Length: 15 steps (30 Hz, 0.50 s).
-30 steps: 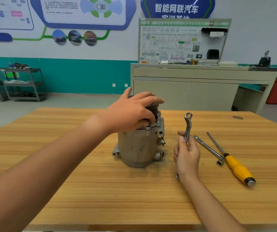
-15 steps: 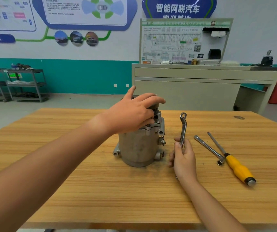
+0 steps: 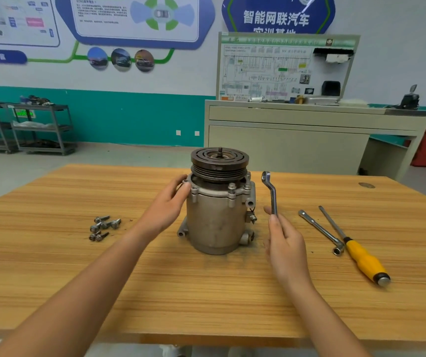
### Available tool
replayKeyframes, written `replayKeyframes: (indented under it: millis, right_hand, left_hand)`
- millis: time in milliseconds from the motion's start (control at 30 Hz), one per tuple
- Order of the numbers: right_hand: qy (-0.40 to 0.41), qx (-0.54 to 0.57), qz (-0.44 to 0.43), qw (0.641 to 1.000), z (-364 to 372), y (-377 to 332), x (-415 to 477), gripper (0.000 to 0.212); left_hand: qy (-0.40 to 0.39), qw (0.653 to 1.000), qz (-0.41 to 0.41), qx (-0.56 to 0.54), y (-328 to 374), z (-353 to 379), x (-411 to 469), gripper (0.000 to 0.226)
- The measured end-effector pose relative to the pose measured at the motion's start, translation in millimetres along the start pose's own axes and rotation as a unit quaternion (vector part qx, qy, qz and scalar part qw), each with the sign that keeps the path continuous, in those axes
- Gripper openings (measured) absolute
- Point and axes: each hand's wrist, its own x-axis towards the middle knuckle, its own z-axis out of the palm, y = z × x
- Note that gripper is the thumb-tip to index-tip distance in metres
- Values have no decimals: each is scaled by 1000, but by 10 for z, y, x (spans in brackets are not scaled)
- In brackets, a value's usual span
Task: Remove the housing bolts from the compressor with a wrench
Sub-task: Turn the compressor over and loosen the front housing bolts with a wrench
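On the near half of the wooden table (image 3: 206, 292), the right hand (image 3: 286, 243) is closed round the lower shaft of a wrench (image 3: 271, 194), thumb laid along the shaft. The wrench stands upright with its ring end uppermost, just right of the compressor (image 3: 217, 217) and not touching it. The left hand (image 3: 170, 204) is apart from the right and holds nothing; its fingers are loosely extended, with the tips against the upper left rim of the compressor body.

The compressor stands upright at mid-table, pulley (image 3: 219, 161) on top. Housing bolts (image 3: 231, 186) are seated in the rim below the pulley. Loose bolts (image 3: 103, 226) lie in a small cluster on the table, well left of the compressor. A socket bar (image 3: 320, 231) and a yellow-handled screwdriver (image 3: 361, 256) lie side by side to the right.

Compared with half a second ago, the left hand has come off the top of the compressor and dropped to its side, exposing the pulley. The right hand keeps its grip on the wrench.

Beyond the table stand a cabinet (image 3: 309, 140) carrying a wiring board (image 3: 284, 68), and shelf carts (image 3: 39, 124) at far left.
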Motion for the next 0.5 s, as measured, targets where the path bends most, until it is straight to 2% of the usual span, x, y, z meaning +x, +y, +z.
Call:
replayKeyframes:
  millis: [233, 367, 500]
  right_hand:
    - [-79, -186, -33, 979, -217, -308, -42, 35]
    - [-91, -248, -32, 964, -280, -471, -66, 39]
    - [-76, -313, -29, 946, -318, -599, -51, 39]
  left_hand:
    - [-6, 990, -57, -129, -35, 132, 208, 43]
    - [9, 974, -101, -203, 4, 146, 268, 34]
    - [22, 972, -112, -204, 84, 155, 307, 34]
